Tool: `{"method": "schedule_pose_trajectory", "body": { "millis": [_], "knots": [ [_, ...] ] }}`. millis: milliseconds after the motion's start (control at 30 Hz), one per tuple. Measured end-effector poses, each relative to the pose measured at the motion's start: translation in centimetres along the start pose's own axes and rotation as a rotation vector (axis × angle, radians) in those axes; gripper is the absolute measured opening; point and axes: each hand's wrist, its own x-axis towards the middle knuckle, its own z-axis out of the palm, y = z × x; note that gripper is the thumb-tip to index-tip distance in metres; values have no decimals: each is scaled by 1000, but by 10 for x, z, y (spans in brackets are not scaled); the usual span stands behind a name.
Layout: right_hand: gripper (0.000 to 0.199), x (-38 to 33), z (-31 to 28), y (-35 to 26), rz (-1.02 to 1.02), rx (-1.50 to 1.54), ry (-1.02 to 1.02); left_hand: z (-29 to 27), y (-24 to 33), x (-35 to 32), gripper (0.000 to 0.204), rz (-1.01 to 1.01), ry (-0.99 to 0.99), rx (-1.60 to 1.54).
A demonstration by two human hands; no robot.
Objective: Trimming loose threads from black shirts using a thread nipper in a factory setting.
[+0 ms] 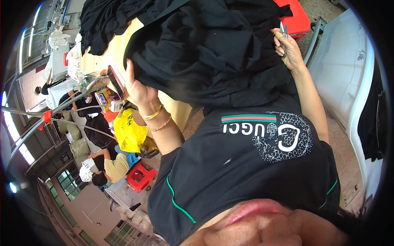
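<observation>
My left hand (140, 91) is at the table's edge, its thumb raised and its fingers around a thin dark slab with a red edge, which looks like a phone (116, 81). Bracelets circle that wrist. In my right hand (290, 51) is a small pair of scissors (284, 33), blades pointing up and away from me. A tan cover wraps one fingertip of this hand. Between the two hands a large heap of black cloth (205, 49) lies over the table and reaches down to my lap. Its folds hide most of the surface beneath.
A pale wooden table (98, 63) holds more black cloth (102, 30) at the far left. Left of me are a yellow plastic bag (129, 131), a red stool (140, 175) and people at work. A red stool or bin (301, 20) and a large white panel (340, 61) stand at right.
</observation>
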Motion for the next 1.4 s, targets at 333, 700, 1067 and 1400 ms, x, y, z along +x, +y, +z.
{"method": "schedule_pose_trajectory", "body": {
  "millis": [333,700,1067,1400],
  "knots": [
    [15,-4,-1,-3,37,-27,118,22,16,-1,37,51,-163,-149],
    [18,-10,-1,-1,-15,4,39,148,-25,-72,57,189,-1130,1020],
    [22,-2,-2,-10,-2,60,9,126,-19,-46,16,235,-896,994],
    [29,-7,0,-6,3,-3,-5,70,-23,24,26,426,-400,1191]
  ]
}}
